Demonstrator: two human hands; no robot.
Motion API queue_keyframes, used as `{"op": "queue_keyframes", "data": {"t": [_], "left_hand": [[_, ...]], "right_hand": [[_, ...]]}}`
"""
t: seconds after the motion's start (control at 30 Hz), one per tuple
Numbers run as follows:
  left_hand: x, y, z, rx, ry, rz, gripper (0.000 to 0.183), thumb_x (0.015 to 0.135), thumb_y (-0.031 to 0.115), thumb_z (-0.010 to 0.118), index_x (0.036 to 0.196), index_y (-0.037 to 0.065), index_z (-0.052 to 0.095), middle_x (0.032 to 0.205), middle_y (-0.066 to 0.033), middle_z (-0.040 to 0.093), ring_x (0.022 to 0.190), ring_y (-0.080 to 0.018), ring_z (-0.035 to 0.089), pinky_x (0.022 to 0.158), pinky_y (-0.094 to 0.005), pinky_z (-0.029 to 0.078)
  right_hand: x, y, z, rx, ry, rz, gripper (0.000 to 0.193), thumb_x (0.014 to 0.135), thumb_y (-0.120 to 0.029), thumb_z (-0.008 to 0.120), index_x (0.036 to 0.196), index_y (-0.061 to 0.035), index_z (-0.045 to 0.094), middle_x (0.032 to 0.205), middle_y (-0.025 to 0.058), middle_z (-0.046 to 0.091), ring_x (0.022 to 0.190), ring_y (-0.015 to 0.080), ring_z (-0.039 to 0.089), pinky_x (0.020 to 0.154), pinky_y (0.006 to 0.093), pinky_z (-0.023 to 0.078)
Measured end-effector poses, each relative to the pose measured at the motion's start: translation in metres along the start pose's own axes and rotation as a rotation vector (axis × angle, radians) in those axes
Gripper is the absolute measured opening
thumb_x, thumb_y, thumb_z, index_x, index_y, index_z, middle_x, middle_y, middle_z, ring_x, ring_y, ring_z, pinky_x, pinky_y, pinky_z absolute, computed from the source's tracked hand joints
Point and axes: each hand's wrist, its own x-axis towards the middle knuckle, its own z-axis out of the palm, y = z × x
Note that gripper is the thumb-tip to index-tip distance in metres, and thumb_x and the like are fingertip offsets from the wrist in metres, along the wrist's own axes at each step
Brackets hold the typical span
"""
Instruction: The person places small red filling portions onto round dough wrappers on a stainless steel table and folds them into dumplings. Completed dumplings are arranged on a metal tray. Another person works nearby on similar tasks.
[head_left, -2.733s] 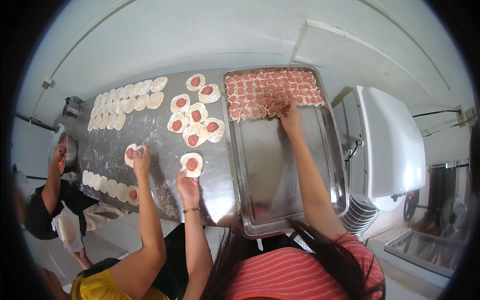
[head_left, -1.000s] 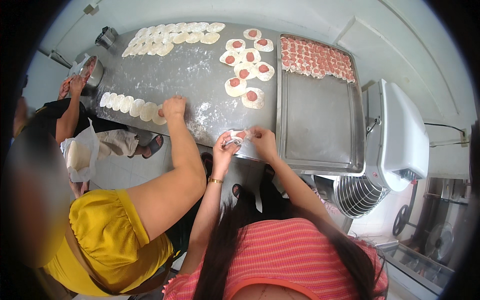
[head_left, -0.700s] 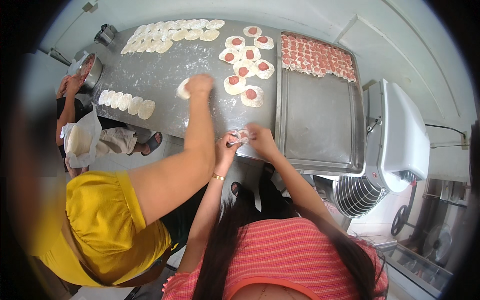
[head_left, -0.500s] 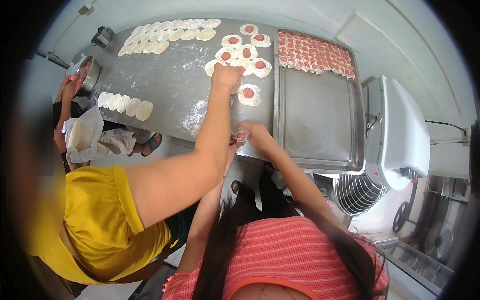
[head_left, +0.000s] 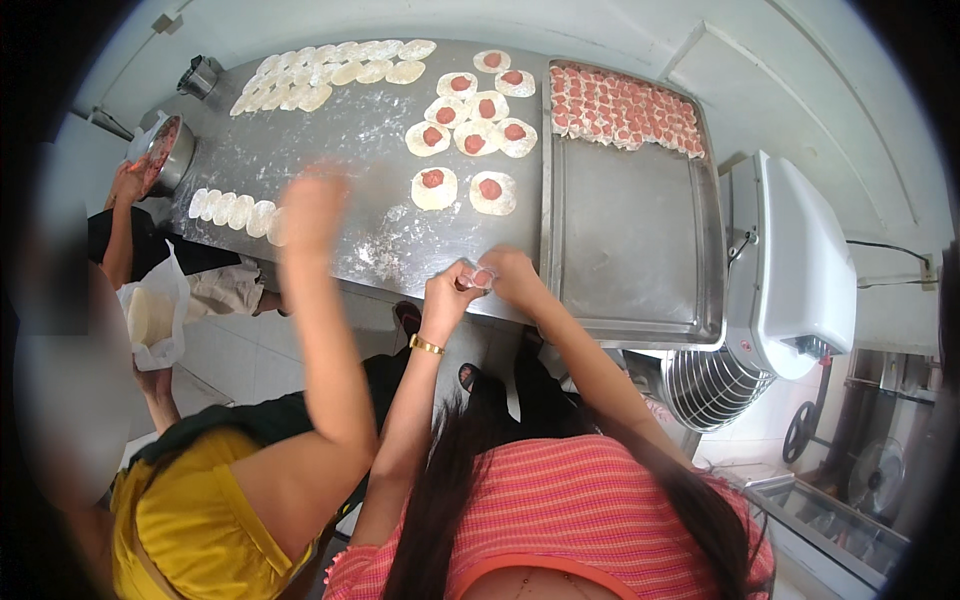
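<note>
At the table's near edge, my left hand [head_left: 449, 295] and my right hand [head_left: 512, 277] are both closed around one small dumpling [head_left: 482, 278]. Pink meat filling shows at its top, within the gathered pale wrapper. My left wrist wears a gold watch or bracelet. Just beyond my hands lie two flat round wrappers, the right one [head_left: 493, 205] and the left one [head_left: 422, 200], each with a lump of pink filling. Several more filled wrappers [head_left: 486, 107] lie farther back. To the right, a large metal tray [head_left: 630, 240] holds rows of formed dumplings [head_left: 628, 105] at its far end.
A co-worker's blurred hand [head_left: 315, 205] is over the table at left, near a row of plain wrappers [head_left: 232, 212]. More plain wrappers [head_left: 330, 70] lie at the back. Another person stands by a metal bowl of meat [head_left: 178, 160]. A white mixer [head_left: 800, 260] is beside the tray.
The co-worker's arm has swung left from the filled wrappers, uncovering my left hand and the near-left filled wrapper. My hands stay around the dumpling.
</note>
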Motion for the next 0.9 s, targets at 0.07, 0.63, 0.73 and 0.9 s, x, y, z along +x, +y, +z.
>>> {"op": "queue_keyframes", "data": {"t": [0.07,0.63,0.73,0.9], "left_hand": [[0.005,-0.007,0.003,0.055,0.02,0.033,0.03,0.064,0.01,0.08,0.087,0.001,0.061,0.066,-0.0127,0.063,0.057,-0.0197,0.059,0.058,-0.0305,0.048],[0.0,-0.014,0.002,-0.054,0.005,-0.027,0.019,0.071,0.0,0.072,0.087,0.0,0.062,0.077,-0.0079,0.068,0.07,-0.0106,0.065,0.064,-0.0257,0.051],[0.002,-0.011,-0.007,-0.073,-0.092,-0.009,0.018,0.074,-0.003,0.068,0.091,0.0,0.063,0.08,-0.0078,0.068,0.073,-0.0106,0.065,0.066,-0.0258,0.052],[0.026,-0.035,-0.022,-0.028,0.069,-0.029,0.019,0.075,0.003,0.064,0.094,-0.001,0.064,0.08,-0.0134,0.067,0.073,-0.0201,0.066,0.066,-0.0298,0.051]], "right_hand": [[0.005,-0.004,0.002,0.008,-0.048,0.007,0.017,0.066,0.003,0.061,0.082,-0.0025,0.064,0.084,0.0152,0.06,0.081,0.0371,0.059,0.071,0.0424,0.047],[-0.01,-0.015,0.003,-0.016,0.1,-0.093,0.029,0.069,0.005,0.055,0.096,-0.0043,0.061,0.093,0.0152,0.058,0.086,0.0366,0.057,0.072,0.0438,0.047],[-0.01,-0.01,0.01,-0.06,0.09,-0.072,0.029,0.069,0.004,0.056,0.095,-0.0056,0.062,0.091,0.0142,0.058,0.084,0.0371,0.057,0.072,0.0443,0.047],[-0.008,-0.012,-0.013,0.175,0.134,0.038,0.027,0.069,0.002,0.062,0.094,-0.0058,0.062,0.09,0.0121,0.06,0.082,0.0319,0.06,0.071,0.0383,0.049]]}}
